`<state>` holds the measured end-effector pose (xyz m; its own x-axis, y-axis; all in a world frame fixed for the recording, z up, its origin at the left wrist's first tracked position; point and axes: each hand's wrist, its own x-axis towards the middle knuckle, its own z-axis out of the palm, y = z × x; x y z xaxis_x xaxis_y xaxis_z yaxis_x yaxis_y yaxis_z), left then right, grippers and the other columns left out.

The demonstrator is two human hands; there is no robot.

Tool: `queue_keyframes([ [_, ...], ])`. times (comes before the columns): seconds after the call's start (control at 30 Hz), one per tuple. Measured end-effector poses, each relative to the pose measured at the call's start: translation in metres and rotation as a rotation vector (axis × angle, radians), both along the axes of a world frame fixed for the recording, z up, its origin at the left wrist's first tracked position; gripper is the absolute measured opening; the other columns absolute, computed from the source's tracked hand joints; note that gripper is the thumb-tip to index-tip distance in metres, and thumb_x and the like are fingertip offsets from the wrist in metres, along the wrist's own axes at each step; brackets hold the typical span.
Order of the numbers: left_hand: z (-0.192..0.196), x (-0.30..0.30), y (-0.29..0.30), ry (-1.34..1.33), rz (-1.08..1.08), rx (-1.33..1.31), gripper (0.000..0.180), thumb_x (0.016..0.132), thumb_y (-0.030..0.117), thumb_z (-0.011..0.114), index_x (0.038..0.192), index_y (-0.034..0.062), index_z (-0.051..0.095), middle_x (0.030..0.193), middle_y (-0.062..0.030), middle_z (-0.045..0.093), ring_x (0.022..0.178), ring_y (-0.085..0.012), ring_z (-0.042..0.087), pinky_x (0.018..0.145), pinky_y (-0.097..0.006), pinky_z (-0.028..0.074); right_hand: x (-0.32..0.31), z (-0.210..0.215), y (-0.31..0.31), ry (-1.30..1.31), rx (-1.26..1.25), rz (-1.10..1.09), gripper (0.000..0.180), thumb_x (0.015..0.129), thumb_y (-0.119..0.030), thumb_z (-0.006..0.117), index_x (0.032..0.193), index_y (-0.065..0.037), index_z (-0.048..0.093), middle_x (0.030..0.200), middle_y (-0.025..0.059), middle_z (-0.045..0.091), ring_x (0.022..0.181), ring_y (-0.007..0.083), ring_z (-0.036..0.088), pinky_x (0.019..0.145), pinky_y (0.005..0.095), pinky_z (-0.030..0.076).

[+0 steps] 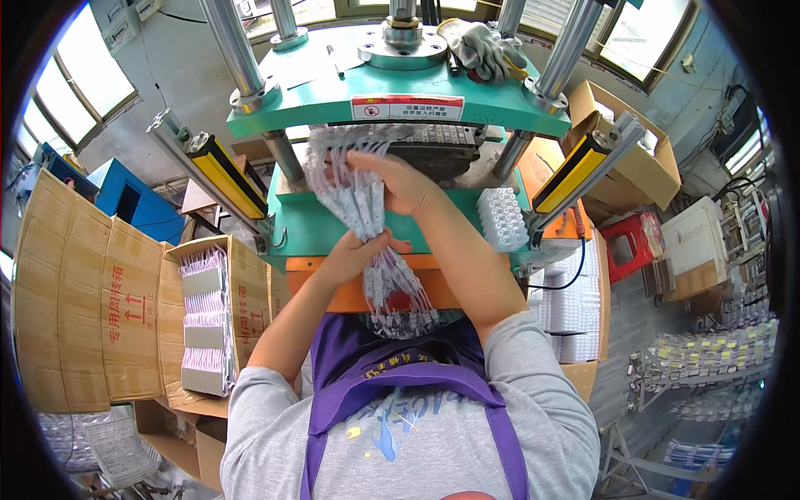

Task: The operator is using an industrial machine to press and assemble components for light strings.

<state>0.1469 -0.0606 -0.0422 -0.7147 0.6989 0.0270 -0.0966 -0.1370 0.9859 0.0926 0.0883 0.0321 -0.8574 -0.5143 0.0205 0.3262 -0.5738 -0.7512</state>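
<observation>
A long bundle of small white modules strung on thin wires (360, 208) hangs in front of the press. My left hand (360, 252) is closed around its narrowed middle. Higher up, my right hand (393, 179) wraps over the bundle, its thumb across the wires; some of its fingers are hidden behind the strands. Below my left hand the lower strings (392, 287) fan out over the orange front edge, down to my purple apron (396, 367). The bundle's upper end reaches to the press opening and looks blurred.
The green press (325, 96) stands ahead, yellow-faced side bars (227, 173) flanking it. White stacked blocks (502, 218) sit on its right ledge; gloves (483, 52) lie on top. Left is an open carton (171, 350) holding packed strings; right, white trays (577, 304) and a red stool (629, 248).
</observation>
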Motion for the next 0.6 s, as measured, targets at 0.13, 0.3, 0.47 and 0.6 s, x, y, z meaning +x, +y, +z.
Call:
queue_keyframes([
  [0.13,0.0,0.068,-0.016,0.352,0.014,-0.021,0.014,0.099,0.01,0.042,0.103,-0.001,0.05,0.112,-0.0195,0.063,0.121,-0.0295,0.054,0.101,-0.043,0.041,0.066,0.037,-0.026,0.316,0.527,0.192,0.042,0.09,-0.037,0.064,0.113,-0.002,0.065,0.113,0.0138,0.066,0.095,0.0186,0.064,0.083,0.0314,0.051],
  [0.3,-0.019,0.145,-0.046,0.332,0.278,-0.132,0.014,0.1,0.015,0.043,0.101,0.003,0.05,0.119,-0.0237,0.061,0.115,-0.0321,0.056,0.103,-0.045,0.038,0.16,0.032,0.024,0.937,1.135,-0.719,0.03,0.09,-0.023,0.065,0.111,-0.002,0.063,0.106,0.0174,0.065,0.097,0.0231,0.064,0.084,0.0303,0.048],
  [0.47,-0.027,0.172,-0.079,-0.036,0.488,0.152,0.021,0.102,0.022,0.043,0.096,0.0031,0.048,0.119,-0.0257,0.061,0.119,-0.0323,0.054,0.104,-0.045,0.038,0.146,-0.066,0.274,0.427,1.798,-1.921,0.027,0.09,-0.023,0.06,0.108,-0.003,0.061,0.105,0.0185,0.063,0.084,0.0322,0.062,0.077,0.0409,0.049],
  [0.6,0.005,0.175,-0.049,0.058,0.259,-0.009,0.021,0.103,0.025,0.04,0.099,0.0049,0.046,0.117,-0.0235,0.063,0.118,-0.0299,0.055,0.104,-0.043,0.038,0.141,-0.112,0.336,0.192,2.09,-1.356,0.037,0.083,-0.029,0.067,0.112,-0.006,0.064,0.1,0.0215,0.065,0.092,0.0388,0.062,0.081,0.0453,0.049],
])
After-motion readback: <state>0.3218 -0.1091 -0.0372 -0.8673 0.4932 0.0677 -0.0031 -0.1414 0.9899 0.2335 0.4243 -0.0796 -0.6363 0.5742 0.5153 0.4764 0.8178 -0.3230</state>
